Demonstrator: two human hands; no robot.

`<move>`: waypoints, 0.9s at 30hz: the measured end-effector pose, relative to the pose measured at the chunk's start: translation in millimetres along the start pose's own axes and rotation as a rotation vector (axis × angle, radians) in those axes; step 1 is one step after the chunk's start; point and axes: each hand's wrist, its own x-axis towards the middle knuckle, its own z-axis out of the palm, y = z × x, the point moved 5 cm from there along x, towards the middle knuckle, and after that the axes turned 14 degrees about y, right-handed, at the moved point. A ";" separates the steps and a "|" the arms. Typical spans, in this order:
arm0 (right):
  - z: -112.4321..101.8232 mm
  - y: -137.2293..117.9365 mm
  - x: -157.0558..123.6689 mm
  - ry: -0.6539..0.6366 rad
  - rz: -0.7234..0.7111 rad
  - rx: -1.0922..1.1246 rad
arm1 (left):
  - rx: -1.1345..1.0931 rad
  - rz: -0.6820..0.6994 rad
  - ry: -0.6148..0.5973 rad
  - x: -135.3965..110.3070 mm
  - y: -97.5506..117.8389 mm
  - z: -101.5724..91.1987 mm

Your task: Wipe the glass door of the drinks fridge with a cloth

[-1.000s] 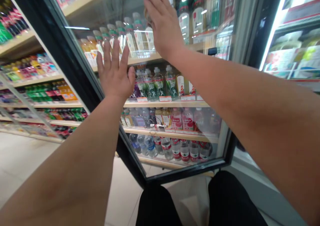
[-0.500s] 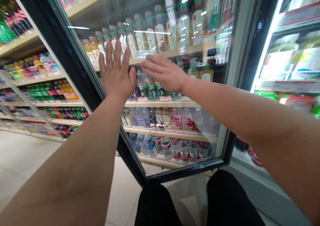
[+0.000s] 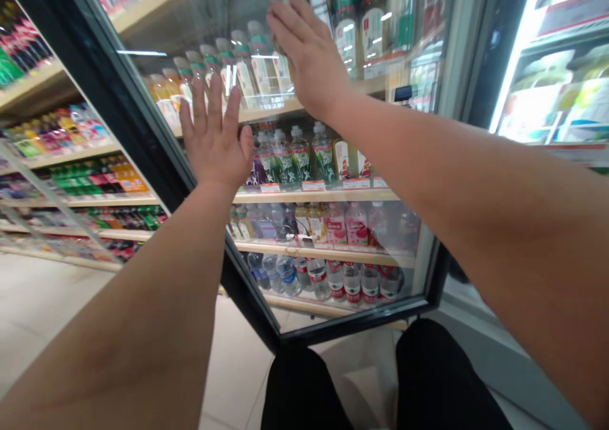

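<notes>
My left hand lies flat against the glass door of a drinks cooler, fingers spread, holding nothing. My right hand is raised higher on the same glass, palm toward it, fingers stretched out and empty. Behind the glass stand rows of bottles on wooden shelves, with water bottles on the lowest shelf. The door's black frame slants down to the left of my left hand.
More shelves of coloured drinks run along the left. A lit cooler stands at the right. Pale floor tiles spread at lower left. My legs in black trousers show at the bottom.
My right hand dropped to the level of my left hand half a second ago, then rose again to the upper glass. My left hand has stayed flat on the door.
</notes>
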 end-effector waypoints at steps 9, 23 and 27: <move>-19.2 -54.9 -66.2 -0.179 -0.106 -0.153 | 0.028 0.014 -0.013 -0.8 2.0 -1.5; -58.0 -11.6 -21.4 0.039 0.140 -0.231 | 0.025 0.119 -0.001 -2.8 3.6 -2.7; -67.1 -3.4 -22.1 0.028 0.194 -0.181 | 0.033 0.082 -0.031 -0.8 6.9 -3.6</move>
